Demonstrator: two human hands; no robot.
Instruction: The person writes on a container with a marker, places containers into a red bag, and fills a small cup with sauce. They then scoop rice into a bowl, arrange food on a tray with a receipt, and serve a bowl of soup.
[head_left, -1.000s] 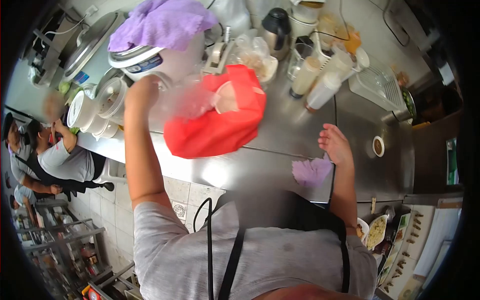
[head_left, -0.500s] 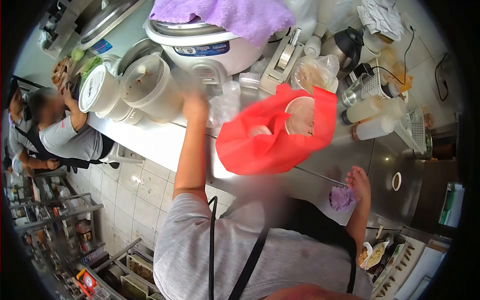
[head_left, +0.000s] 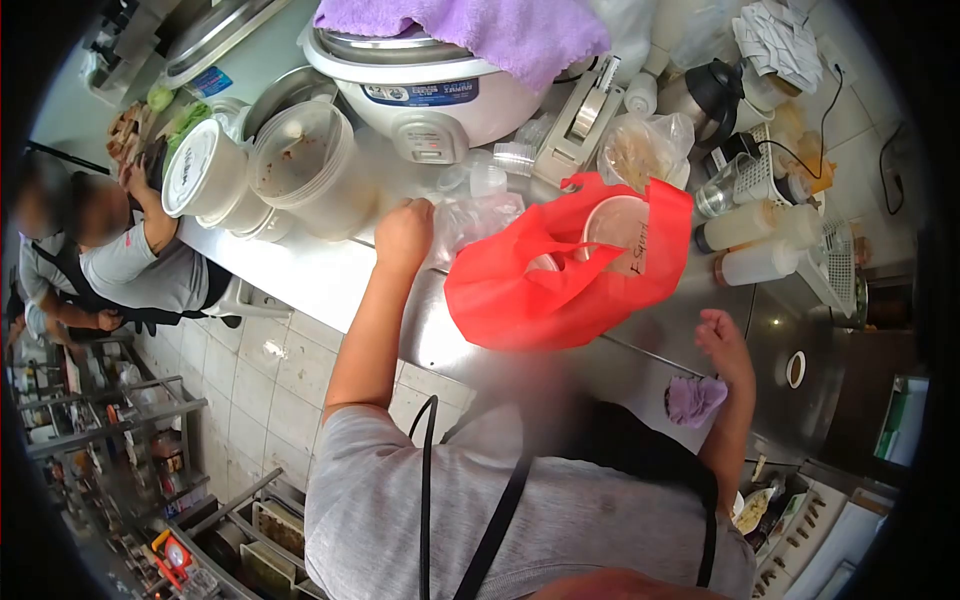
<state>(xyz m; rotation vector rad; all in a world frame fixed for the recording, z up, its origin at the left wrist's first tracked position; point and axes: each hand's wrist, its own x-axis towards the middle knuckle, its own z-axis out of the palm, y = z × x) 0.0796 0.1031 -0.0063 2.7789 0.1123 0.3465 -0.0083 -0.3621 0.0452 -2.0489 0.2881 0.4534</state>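
Note:
My left hand (head_left: 404, 236) is closed in a fist over the steel counter, knuckles up. It is right beside a crumpled clear plastic bag (head_left: 478, 226); whether its fingers grip the bag or something else is hidden. A red carrier bag (head_left: 540, 300) stands in front of me, its mouth spread around a lidded round tub (head_left: 613, 222) with handwriting on it. Over the counter's right part my right hand (head_left: 722, 345) hovers with loosely curled fingers apart, holding nothing. Just below it lies a crumpled purple cloth (head_left: 694, 401).
Large clear tubs (head_left: 305, 170) and white buckets (head_left: 192, 168) stand at left, before a rice cooker (head_left: 430, 85) under a purple towel. A tape dispenser (head_left: 578, 125), squeeze bottles (head_left: 755, 262) and a small cup (head_left: 795, 369) are farther right. Co-workers (head_left: 150, 265) are at far left.
My left hand has come back from beside the clear tub, down towards me and next to the plastic bag. My right hand's fingers have loosened slightly. The view has shifted a little.

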